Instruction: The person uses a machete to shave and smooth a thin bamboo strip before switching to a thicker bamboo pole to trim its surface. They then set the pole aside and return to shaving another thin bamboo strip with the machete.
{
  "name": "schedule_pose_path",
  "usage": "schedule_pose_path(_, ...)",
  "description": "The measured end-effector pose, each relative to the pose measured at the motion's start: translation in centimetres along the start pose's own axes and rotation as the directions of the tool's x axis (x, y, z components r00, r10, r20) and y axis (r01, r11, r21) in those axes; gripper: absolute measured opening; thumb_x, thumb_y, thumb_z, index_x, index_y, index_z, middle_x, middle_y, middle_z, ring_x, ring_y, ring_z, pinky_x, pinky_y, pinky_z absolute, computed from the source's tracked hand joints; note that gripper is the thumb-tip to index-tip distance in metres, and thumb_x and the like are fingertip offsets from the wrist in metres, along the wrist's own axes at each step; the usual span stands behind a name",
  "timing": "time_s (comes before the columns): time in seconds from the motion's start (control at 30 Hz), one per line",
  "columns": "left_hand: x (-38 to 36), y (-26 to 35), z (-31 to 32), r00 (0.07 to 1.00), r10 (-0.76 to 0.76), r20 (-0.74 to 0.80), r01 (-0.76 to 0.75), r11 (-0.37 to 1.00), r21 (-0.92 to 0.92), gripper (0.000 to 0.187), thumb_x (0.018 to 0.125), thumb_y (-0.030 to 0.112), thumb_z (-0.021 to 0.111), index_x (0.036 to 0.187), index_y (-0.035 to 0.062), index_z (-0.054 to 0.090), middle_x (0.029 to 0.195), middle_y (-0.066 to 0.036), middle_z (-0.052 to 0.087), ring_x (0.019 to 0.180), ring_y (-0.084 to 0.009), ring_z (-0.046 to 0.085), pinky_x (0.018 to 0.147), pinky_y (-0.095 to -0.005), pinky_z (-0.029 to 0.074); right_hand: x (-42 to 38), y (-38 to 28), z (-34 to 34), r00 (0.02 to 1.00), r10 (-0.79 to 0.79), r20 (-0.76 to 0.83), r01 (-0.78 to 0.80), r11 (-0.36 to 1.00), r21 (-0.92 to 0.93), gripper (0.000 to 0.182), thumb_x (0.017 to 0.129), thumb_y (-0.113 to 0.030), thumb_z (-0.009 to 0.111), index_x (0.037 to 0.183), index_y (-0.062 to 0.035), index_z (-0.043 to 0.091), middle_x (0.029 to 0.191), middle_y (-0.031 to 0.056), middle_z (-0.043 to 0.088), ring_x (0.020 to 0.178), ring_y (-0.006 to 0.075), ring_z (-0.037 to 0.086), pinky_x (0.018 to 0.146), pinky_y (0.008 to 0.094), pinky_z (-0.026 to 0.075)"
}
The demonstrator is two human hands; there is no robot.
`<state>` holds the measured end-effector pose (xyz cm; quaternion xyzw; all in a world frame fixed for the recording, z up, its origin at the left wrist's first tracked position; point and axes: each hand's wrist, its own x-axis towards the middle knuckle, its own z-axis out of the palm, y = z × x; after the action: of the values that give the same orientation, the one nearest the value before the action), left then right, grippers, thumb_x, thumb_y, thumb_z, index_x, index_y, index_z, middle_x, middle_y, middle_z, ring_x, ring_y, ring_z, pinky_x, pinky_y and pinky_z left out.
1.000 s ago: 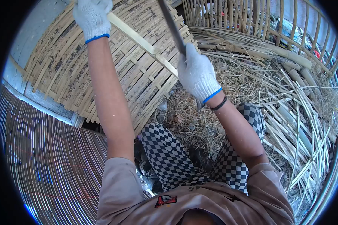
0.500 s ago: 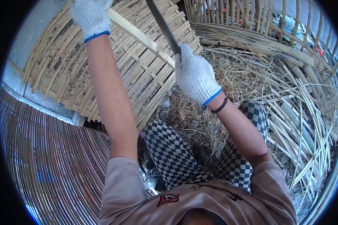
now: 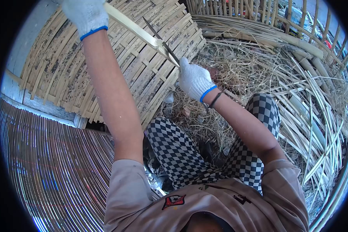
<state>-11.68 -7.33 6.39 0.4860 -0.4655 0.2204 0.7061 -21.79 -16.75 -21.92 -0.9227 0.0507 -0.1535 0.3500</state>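
A white knit glove with a blue cuff covers my left hand (image 3: 85, 13) at the top left, its fingers closed around the upper end of a pale bamboo strip (image 3: 133, 28). My right hand (image 3: 195, 79), gloved the same way, is closed on the handle of a long dark blade (image 3: 162, 42); the handle is hidden in the glove. The blade points up and left and crosses the strip near its lower end, close to my right hand. Beneath both lies a woven bamboo panel (image 3: 143, 62).
Dry shavings (image 3: 239, 73) cover the ground in front of my knees. Loose bamboo strips (image 3: 297, 120) lie at the right, with thick poles (image 3: 297, 48) behind. A bamboo fence (image 3: 270, 15) runs along the top right. Ribbed slats (image 3: 58, 162) fill the lower left.
The blade has swung lower and leftward, onto the bamboo strip. My right hand has moved slightly up and left; my left hand and the strip have shifted a little up and left.
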Motion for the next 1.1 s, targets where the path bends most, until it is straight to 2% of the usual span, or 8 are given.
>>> schedule_pose_path(0.23,4.3,-1.2,-6.9,0.915,-0.086,0.394,0.203,0.942,-0.267,0.024,0.102,0.022,0.049,0.087,0.0042,0.049,0.072,-0.006,0.040,0.057,-0.0197,0.038,0.049,-0.0311,0.033,-0.5,-2.4,-3.6,0.991,-0.073,-0.109,0.080,0.995,0.060,0.020,0.099,-0.017,0.053,0.109,-0.0003,0.050,0.079,0.0265,0.068,0.079,0.0460,0.070,0.068,0.0549,0.055)
schedule_pose_path(0.27,-1.2,1.3,1.5,0.987,0.031,-0.157,-0.014,0.994,0.110,0.024,0.101,0.022,0.049,0.088,0.0015,0.050,0.072,-0.007,0.041,0.057,-0.0206,0.040,0.051,-0.0308,0.035,0.2,-1.4,-1.8,0.999,-0.012,-0.041,0.016,0.994,0.108,0.019,0.098,-0.016,0.054,0.109,-0.0004,0.050,0.080,0.0276,0.068,0.080,0.0465,0.070,0.068,0.0552,0.055)
schedule_pose_path(0.37,0.1,3.2,0.5,0.971,-0.112,0.213,0.126,0.991,-0.053,0.024,0.100,0.022,0.049,0.088,0.0006,0.051,0.073,-0.008,0.042,0.058,-0.0207,0.041,0.051,-0.0307,0.036,0.7,3.2,2.8,1.000,0.021,-0.015,-0.020,0.999,0.037,0.021,0.094,-0.016,0.056,0.108,-0.0014,0.050,0.080,0.0269,0.068,0.080,0.0466,0.070,0.069,0.0550,0.055)
schedule_pose_path(0.4,-1.2,1.9,1.4,0.992,-0.006,-0.123,0.020,0.993,0.114,0.025,0.098,0.022,0.051,0.085,0.0016,0.049,0.070,-0.006,0.039,0.056,-0.0189,0.038,0.050,-0.0310,0.034,1.2,3.9,2.8,1.000,0.006,-0.020,-0.006,0.999,0.033,0.022,0.094,-0.014,0.057,0.110,0.0005,0.051,0.082,0.0263,0.070,0.082,0.0445,0.072,0.071,0.0528,0.056)
schedule_pose_path(0.5,2.9,0.6,-5.0,0.903,-0.090,0.419,0.212,0.943,-0.255,0.024,0.096,0.021,0.051,0.080,0.0041,0.046,0.066,-0.003,0.034,0.054,-0.0163,0.032,0.049,-0.0315,0.031,0.1,1.0,-1.6,0.998,-0.037,-0.055,0.041,0.997,0.061,0.024,0.094,-0.013,0.057,0.111,0.0026,0.053,0.086,0.0259,0.072,0.083,0.0427,0.073,0.072,0.0503,0.057)
schedule_pose_path(0.53,-1.1,2.0,0.5,0.999,-0.037,0.035,0.039,0.997,-0.062,0.023,0.096,0.020,0.050,0.078,0.0062,0.044,0.064,-0.001,0.029,0.053,-0.0146,0.027,0.047,-0.0320,0.027,-0.5,-0.4,-2.3,0.994,-0.066,-0.090,0.075,0.993,0.092,0.022,0.096,-0.015,0.055,0.111,0.0008,0.052,0.084,0.0266,0.071,0.082,0.0450,0.071,0.071,0.0522,0.056)
schedule_pose_path(0.73,0.1,1.4,-1.2,1.000,-0.018,-0.008,0.019,0.991,0.133,0.021,0.094,0.018,0.050,0.079,0.0050,0.044,0.065,-0.004,0.029,0.054,-0.0172,0.028,0.046,-0.0336,0.027,-0.3,2.3,2.3,0.997,0.054,0.051,-0.062,0.982,0.177,0.030,0.094,-0.009,0.056,0.118,0.0079,0.051,0.090,0.0280,0.072,0.089,0.0432,0.073,0.074,0.0507,0.058)
schedule_pose_path(1.1,0.5,1.4,-3.5,0.997,-0.009,-0.077,0.022,0.986,0.167,0.023,0.098,0.021,0.044,0.083,0.0030,0.042,0.073,-0.010,0.036,0.059,-0.0208,0.034,0.049,-0.0337,0.034,-0.3,-1.1,1.6,0.982,-0.124,-0.141,0.146,0.977,0.156,0.017,0.093,-0.008,0.056,0.105,0.0010,0.048,0.072,0.0230,0.065,0.073,0.0435,0.069,0.061,0.0519,0.053)
